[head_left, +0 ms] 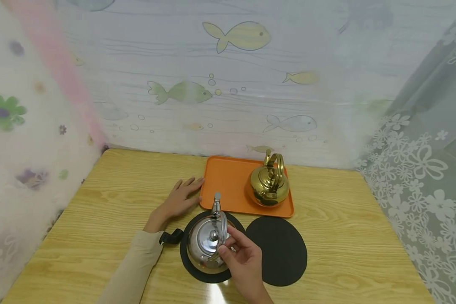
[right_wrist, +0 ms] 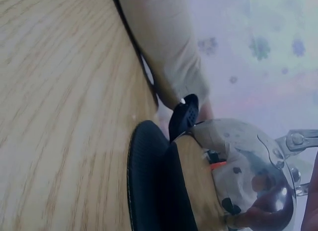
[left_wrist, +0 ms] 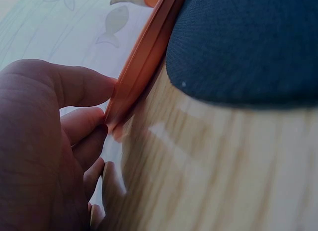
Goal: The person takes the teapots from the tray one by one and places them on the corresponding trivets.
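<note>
Two kettles on a wooden table (head_left: 99, 211). Silver kettle (head_left: 207, 245) sits on the left of two black mats (head_left: 191, 266), near the front edge; its handle stands up and the spout points away from the person. Right hand (head_left: 243, 257) is at the kettle's right side, fingers curled, thumb and fingertips pinching the raised handle near the lid knob. In the right wrist view the kettle's polished body rests on the mat's ribbed rim.

Left hand (head_left: 180, 198) lies flat on the table, fingers straight and relaxed, holding nothing. Its fingertips touch the left edge of an orange tray (head_left: 228, 181); the left wrist view shows a finger pressed against the tray's rim (left_wrist: 141, 62).

Brass kettle (head_left: 270, 183) stands on the right part of the tray, handle upright. Second black mat (head_left: 279, 251) lies bare, just right of the first and just in front of the tray. Fish-patterned sheet (head_left: 235, 84) hangs behind the table.
</note>
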Demonstrator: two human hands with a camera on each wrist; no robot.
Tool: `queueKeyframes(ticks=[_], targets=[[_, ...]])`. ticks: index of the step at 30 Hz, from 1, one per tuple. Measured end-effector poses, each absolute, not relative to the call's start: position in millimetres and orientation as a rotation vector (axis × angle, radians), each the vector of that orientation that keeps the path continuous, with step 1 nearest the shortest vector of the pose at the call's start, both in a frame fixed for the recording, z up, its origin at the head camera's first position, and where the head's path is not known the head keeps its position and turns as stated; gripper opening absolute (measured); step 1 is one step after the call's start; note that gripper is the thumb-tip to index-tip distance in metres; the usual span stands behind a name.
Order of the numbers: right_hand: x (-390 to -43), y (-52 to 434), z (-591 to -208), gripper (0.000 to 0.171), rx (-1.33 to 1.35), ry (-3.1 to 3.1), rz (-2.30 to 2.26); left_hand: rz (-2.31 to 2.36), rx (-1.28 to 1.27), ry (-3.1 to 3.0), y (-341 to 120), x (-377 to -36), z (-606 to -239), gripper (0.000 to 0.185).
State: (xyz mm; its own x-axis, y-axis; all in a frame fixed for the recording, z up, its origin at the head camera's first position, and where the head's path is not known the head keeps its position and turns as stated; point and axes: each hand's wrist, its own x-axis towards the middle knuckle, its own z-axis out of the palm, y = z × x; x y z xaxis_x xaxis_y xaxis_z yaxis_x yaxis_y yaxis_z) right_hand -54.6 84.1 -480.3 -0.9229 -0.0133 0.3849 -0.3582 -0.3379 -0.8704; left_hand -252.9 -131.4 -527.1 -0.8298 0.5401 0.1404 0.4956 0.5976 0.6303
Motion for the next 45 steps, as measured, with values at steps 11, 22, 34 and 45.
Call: queueKeyframes(ticks=[11, 22, 34, 45], targets=[[-54, 84, -479, 0.029, 0.542, -1.613, 2.276, 1.065, 0.888, 2.749, -131, -252, -528, 0.062], [-58, 98, -472, 0.016, 0.285, -1.719, 2.162, 1.061, 0.903, 2.737, -130, -255, -531, 0.062], [-73, 141, -459, 0.019, 0.452, -1.799, 2.049, 1.071, 0.905, 2.733, -131, -254, -532, 0.062], [-120, 211, -410, 0.027, 0.242, -2.239, 1.649, 1.087, 0.915, 2.737, -132, -255, -535, 0.062]])
